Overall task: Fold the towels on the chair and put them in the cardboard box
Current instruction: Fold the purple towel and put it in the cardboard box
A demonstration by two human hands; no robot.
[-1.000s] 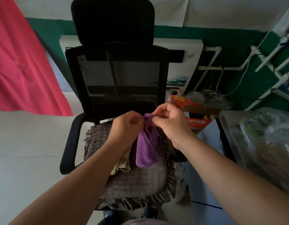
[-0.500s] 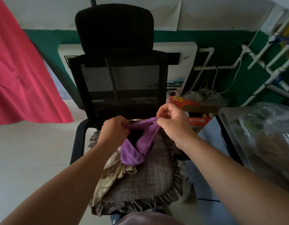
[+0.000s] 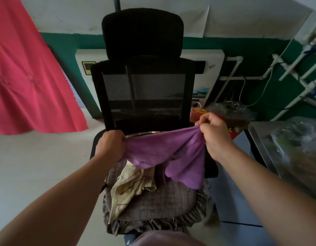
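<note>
Gripping one top corner each, the left hand (image 3: 110,145) and right hand (image 3: 214,134) stretch the purple towel (image 3: 164,153) above the chair (image 3: 144,86) seat. Both sets of fingers curl tightly around bunched cloth. A beige towel (image 3: 132,183) lies crumpled underneath.
</note>
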